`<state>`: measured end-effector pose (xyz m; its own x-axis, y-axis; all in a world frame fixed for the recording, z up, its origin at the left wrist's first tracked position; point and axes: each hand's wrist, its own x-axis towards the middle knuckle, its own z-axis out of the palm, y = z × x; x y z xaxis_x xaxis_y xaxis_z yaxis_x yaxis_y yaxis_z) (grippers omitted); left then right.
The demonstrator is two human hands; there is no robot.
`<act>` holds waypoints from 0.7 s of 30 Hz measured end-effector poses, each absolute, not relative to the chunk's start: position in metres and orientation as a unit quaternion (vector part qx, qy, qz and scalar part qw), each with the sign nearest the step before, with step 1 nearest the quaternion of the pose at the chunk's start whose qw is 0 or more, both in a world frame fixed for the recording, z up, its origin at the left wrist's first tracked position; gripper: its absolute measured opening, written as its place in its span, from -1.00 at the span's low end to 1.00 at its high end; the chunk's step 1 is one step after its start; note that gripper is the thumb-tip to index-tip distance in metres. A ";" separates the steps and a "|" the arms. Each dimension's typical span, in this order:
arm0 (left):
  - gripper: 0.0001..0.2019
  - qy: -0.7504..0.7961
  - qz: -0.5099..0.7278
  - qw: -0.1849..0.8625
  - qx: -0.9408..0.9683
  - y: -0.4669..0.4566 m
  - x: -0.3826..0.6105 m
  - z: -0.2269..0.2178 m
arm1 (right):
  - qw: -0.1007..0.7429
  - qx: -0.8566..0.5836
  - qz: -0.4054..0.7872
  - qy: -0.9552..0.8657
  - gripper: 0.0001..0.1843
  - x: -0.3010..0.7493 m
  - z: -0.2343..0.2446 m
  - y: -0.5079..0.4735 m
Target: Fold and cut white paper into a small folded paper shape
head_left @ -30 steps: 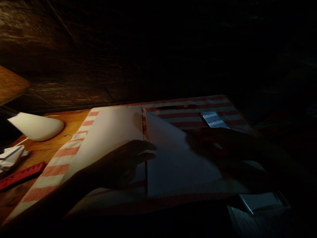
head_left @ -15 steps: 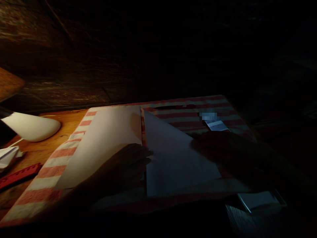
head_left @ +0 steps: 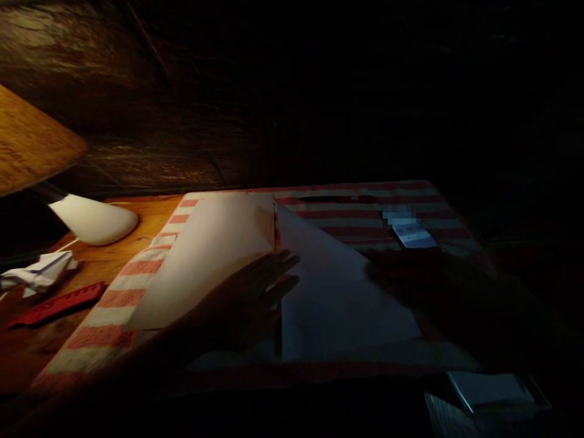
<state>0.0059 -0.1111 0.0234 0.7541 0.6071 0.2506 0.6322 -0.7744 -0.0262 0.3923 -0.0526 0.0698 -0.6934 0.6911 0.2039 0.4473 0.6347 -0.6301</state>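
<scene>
Head view: two hands at white paper.
The left hand [head_left: 258, 289], fingers a little apart, reaches over the left sheet [head_left: 205, 255] at 8 o'clock and right sheet [head_left: 340, 304] at 5, maybe steadying them. The right hand [head_left: 410, 277] is at 4; too dark to tell its fingers. The lamp [head_left: 98, 222] at 9 probably helps seeing.

The fingers [head_left: 283, 288] of the left hand [head_left: 246, 298] have parted slightly (more of the lampshade [head_left: 36, 143] now shows).
</scene>
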 end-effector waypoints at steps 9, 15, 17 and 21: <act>-0.42 -0.355 -0.141 -0.014 -0.924 -0.110 0.001 0.020 | 0.158 -0.314 0.246 -0.903 -0.64 0.392 0.073 -0.044; -0.40 -0.359 -0.173 -0.026 -0.917 -0.109 0.000 0.017 | 0.145 -0.289 0.188 -0.927 -0.52 0.403 0.064 -0.046; -0.44 -0.354 -0.179 -0.023 -0.917 -0.109 0.000 0.016 | 0.132 -0.289 0.162 -0.934 -0.47 0.406 0.061 -0.046; -0.47 -0.346 -0.192 -0.002 -0.918 -0.109 0.000 0.014 | 0.129 -0.307 0.149 -0.931 -0.50 0.405 0.061 -0.047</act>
<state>-0.0004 -0.1090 0.0140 0.6867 0.6361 0.3520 0.6345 -0.7607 0.1370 0.4047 -0.0465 0.0613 -0.7782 0.6101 0.1486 0.5334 0.7671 -0.3564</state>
